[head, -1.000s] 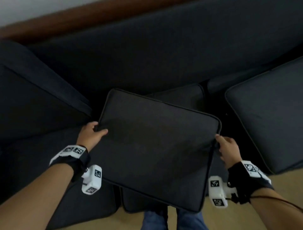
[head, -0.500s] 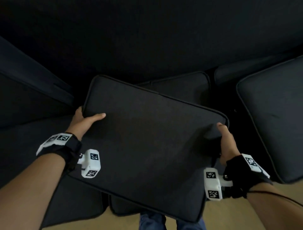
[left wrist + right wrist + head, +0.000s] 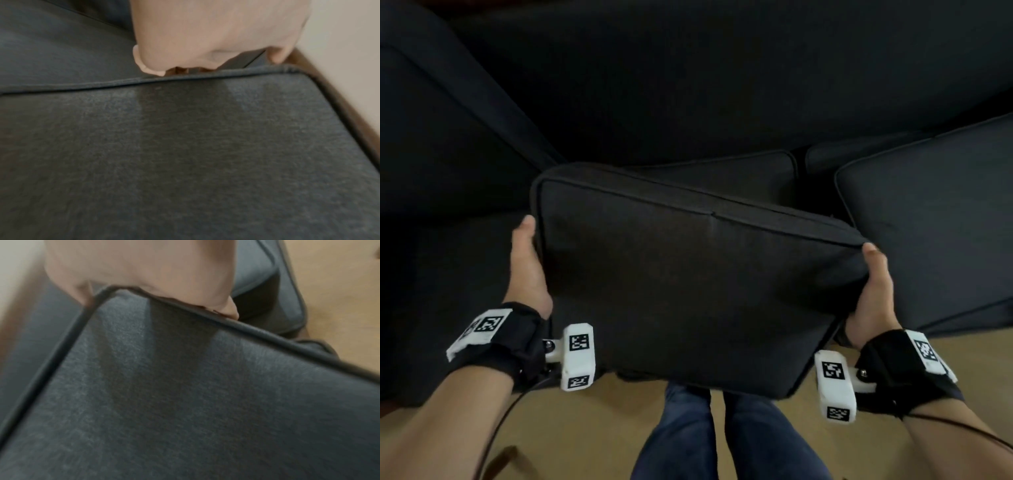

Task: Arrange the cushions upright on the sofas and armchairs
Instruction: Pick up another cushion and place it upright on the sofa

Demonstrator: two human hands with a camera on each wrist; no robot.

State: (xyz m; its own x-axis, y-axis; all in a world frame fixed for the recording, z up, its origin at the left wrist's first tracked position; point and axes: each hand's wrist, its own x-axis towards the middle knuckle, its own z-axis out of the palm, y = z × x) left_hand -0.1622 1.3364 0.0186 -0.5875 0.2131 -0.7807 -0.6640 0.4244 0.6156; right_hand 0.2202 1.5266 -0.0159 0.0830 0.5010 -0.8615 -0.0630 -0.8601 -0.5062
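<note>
A dark grey square cushion (image 3: 688, 281) with piped edges is held off the sofa, tilted with its far edge raised. My left hand (image 3: 527, 263) grips its left edge, thumb on the near face and fingers behind. My right hand (image 3: 873, 291) grips the right edge near the upper corner. In the left wrist view the left hand (image 3: 213, 35) curls over the cushion (image 3: 185, 154) edge. In the right wrist view the right hand (image 3: 144, 272) wraps the corner of the cushion (image 3: 185, 402). The fingers behind the cushion are hidden.
A dark sofa backrest (image 3: 722, 85) fills the top, with an armrest (image 3: 441, 137) at the left. Another cushion (image 3: 935, 219) lies on the seat at the right, and a smaller one (image 3: 739, 178) behind the held cushion. Wooden floor (image 3: 585, 428) and my legs (image 3: 705, 438) are below.
The cushion has been lifted and tipped up from lying flat, its far edge rising toward the backrest. Both hands slid along its side edges and kept their hold.
</note>
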